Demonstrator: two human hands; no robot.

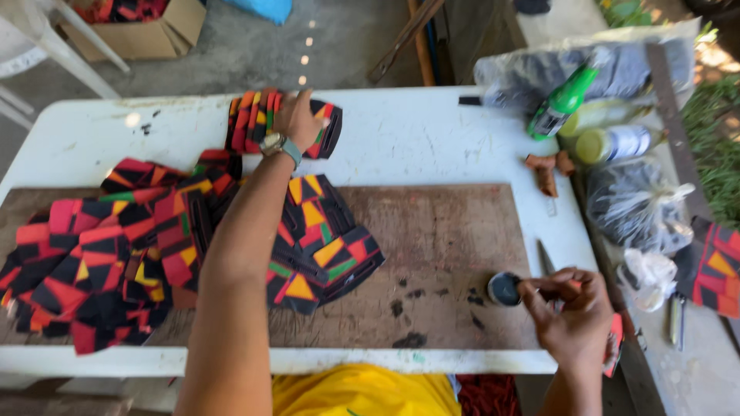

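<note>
My left hand (pixel 295 117) reaches across to the far side of the white table (pixel 432 131) and rests on a stack of black, red, orange and green patterned fabric pieces (pixel 250 119), fingers spread over it; a watch is on that wrist. A large heap of the same patterned pieces (pixel 116 254) covers the left part of a stained brown board (pixel 447 246). My right hand (pixel 574 308) is at the board's near right corner, fingers closed on a small round dark tin (pixel 504 289) that sits on the board.
At the table's right end lie a green spray bottle (pixel 566 98), a yellow-capped bottle (pixel 613 144), plastic bags (pixel 636 204), small brown pieces (pixel 547 171) and a blade-like tool (pixel 544 258). A cardboard box (pixel 139 35) and white chair legs stand on the concrete floor behind.
</note>
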